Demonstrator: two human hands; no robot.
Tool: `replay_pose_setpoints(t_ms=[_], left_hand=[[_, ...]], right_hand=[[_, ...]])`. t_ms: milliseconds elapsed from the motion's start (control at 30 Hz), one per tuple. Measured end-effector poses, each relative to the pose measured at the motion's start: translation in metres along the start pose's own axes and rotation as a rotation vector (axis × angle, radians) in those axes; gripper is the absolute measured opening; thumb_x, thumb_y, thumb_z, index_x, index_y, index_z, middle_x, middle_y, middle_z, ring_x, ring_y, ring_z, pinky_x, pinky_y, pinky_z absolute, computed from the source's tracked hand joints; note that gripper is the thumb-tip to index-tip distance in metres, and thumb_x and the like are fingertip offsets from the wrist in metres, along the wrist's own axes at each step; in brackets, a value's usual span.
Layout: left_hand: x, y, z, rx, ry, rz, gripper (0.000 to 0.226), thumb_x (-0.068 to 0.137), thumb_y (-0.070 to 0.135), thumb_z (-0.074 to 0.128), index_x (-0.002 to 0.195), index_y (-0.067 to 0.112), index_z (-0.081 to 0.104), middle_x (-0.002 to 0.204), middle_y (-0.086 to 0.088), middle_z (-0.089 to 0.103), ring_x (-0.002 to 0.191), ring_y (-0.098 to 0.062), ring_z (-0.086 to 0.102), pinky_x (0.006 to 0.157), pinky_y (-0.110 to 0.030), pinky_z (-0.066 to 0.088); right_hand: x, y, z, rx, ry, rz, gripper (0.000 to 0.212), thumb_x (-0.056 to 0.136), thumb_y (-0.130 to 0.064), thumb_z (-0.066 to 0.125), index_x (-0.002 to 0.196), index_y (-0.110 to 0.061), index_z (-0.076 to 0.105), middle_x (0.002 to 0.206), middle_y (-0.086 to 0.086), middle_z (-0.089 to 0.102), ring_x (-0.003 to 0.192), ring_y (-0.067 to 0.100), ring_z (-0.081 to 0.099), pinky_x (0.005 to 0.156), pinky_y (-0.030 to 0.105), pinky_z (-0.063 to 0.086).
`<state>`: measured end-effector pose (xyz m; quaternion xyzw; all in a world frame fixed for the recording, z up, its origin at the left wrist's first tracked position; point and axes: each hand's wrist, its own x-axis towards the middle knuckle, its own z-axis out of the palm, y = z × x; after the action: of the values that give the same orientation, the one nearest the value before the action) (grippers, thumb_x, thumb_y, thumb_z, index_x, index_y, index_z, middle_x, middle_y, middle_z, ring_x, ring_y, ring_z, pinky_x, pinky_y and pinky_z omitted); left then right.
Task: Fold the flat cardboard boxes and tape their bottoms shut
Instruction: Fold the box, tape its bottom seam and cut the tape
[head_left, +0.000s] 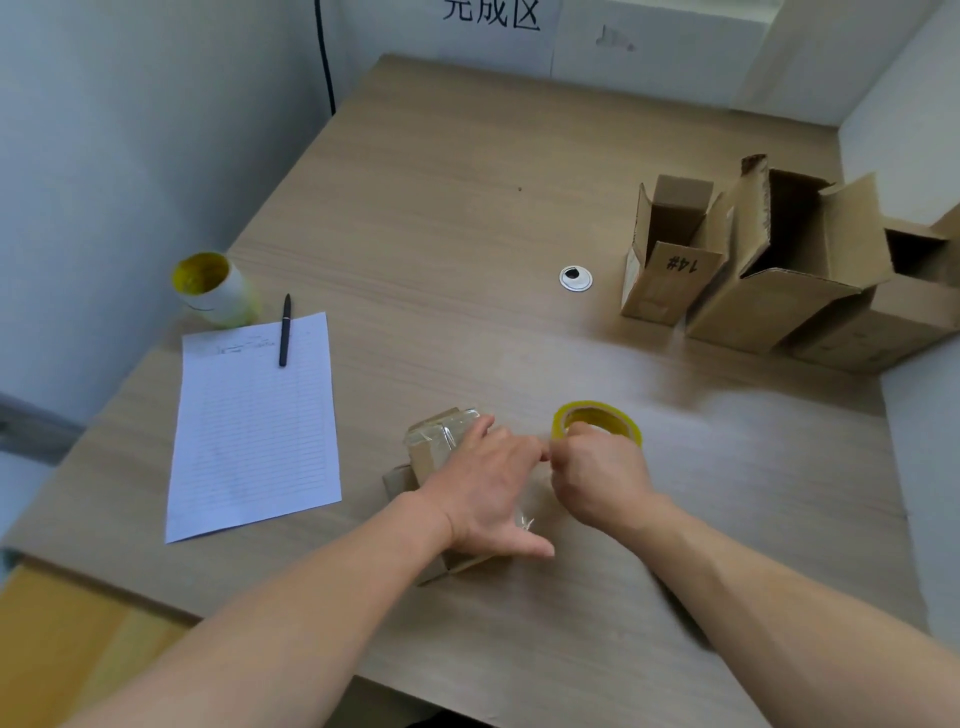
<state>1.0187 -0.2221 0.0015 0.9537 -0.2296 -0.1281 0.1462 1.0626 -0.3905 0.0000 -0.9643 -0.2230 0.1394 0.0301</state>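
A small cardboard box (434, 441) stands near the table's front, its taped bottom facing up. My left hand (488, 488) lies flat over it with fingers spread, pressing on the top and the right side, and hides most of the box. Right beside it, my right hand (597, 478) grips a roll of clear yellowish tape (597, 418), fingers curled through its core. A short strip of tape (524, 519) shows below my left hand on the box's side.
Three folded open boxes (670, 260) (789, 265) (883, 322) stand at the right rear of the wooden table (441, 208). A lined sheet (254, 426) with a pen (284, 330) lies at the left, a spare tape roll stack (213, 288) behind it. A cable grommet (575, 277) sits mid-table.
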Motion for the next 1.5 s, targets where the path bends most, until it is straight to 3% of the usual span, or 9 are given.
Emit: replay_pose_setpoints(t_ms=[367,567,767,900,1000,1133,1267,1400,1500], left_hand=[[0.012,0.013,0.008,0.070,0.069,-0.153,0.036,0.081,0.013,0.048,0.114,0.024,0.045,0.109,-0.001,0.063,0.110,-0.026,0.047,0.116,-0.038,0.011],[0.007,-0.001,0.008,-0.504,0.465,-0.136,0.021,0.083,0.014,0.054,0.103,0.012,0.060,0.099,0.001,0.060,0.097,-0.019,0.053,0.090,-0.029,0.039],[-0.036,0.001,-0.003,-0.412,0.926,-0.288,0.038,0.093,0.038,0.050,0.118,0.011,0.058,0.135,-0.008,0.054,0.138,-0.025,0.039,0.115,-0.035,0.028],[-0.073,0.011,0.035,-0.562,0.872,-0.566,0.068,0.092,0.053,0.041,0.144,0.009,0.039,0.158,-0.012,0.024,0.149,-0.015,0.015,0.119,-0.033,0.018],[-0.075,0.025,0.057,-0.740,0.754,-0.667,0.085,0.089,0.062,0.033,0.155,0.011,0.019,0.165,-0.009,0.007,0.147,0.001,-0.004,0.117,-0.013,0.002],[-0.073,0.016,0.067,-0.756,0.712,-0.728,0.071,0.094,0.043,0.039,0.156,0.016,0.017,0.165,-0.007,0.014,0.146,0.001,0.000,0.110,-0.002,-0.002],[-0.078,0.006,0.067,-0.733,0.651,-0.687,0.070,0.093,0.039,0.040,0.157,0.018,0.018,0.164,-0.001,0.014,0.146,0.002,0.001,0.109,-0.001,-0.002],[-0.077,0.001,0.065,-0.832,0.708,-0.682,0.062,0.091,0.034,0.048,0.150,0.029,0.028,0.158,0.006,0.029,0.147,0.001,0.016,0.116,-0.010,0.011],[-0.073,0.008,0.058,-1.018,0.797,-0.679,0.056,0.095,0.024,0.053,0.145,0.035,0.030,0.153,0.014,0.033,0.137,0.017,0.025,0.109,-0.006,0.023]], right_hand=[[-0.005,-0.007,-0.006,0.638,0.239,0.616,0.012,0.084,-0.021,0.059,0.073,-0.021,0.065,0.090,0.003,0.067,0.094,0.030,0.060,0.069,0.030,0.041],[-0.017,-0.030,0.005,1.020,0.384,0.780,0.013,0.084,-0.017,0.063,0.074,-0.025,0.064,0.092,-0.004,0.070,0.088,0.023,0.064,0.079,0.031,0.048],[-0.009,-0.069,0.011,1.060,0.444,0.743,0.008,0.089,-0.022,0.060,0.083,-0.027,0.064,0.095,0.001,0.070,0.091,0.024,0.063,0.084,0.034,0.050],[-0.001,-0.091,0.020,1.040,0.426,0.726,0.009,0.090,-0.023,0.059,0.083,-0.027,0.062,0.097,0.001,0.069,0.093,0.024,0.062,0.080,0.030,0.045],[-0.003,-0.102,0.036,1.020,0.405,0.716,0.008,0.091,-0.026,0.058,0.084,-0.026,0.062,0.095,0.000,0.069,0.092,0.024,0.061,0.080,0.033,0.045],[-0.009,-0.104,0.041,1.005,0.426,0.667,0.014,0.094,-0.031,0.058,0.083,-0.021,0.060,0.082,-0.003,0.065,0.082,0.022,0.060,0.070,0.029,0.037],[-0.007,-0.089,0.031,1.068,0.414,0.592,0.013,0.096,-0.026,0.058,0.086,-0.018,0.061,0.073,-0.007,0.061,0.056,-0.004,0.062,0.063,0.019,0.045],[-0.005,-0.079,0.034,1.090,0.373,0.624,0.015,0.096,-0.032,0.055,0.084,-0.024,0.058,0.066,-0.007,0.062,0.057,0.015,0.068,0.071,0.039,0.055],[-0.004,-0.091,0.037,1.096,0.399,0.687,0.013,0.097,-0.030,0.052,0.087,-0.022,0.055,0.072,-0.006,0.063,0.073,0.021,0.065,0.074,0.037,0.047]])
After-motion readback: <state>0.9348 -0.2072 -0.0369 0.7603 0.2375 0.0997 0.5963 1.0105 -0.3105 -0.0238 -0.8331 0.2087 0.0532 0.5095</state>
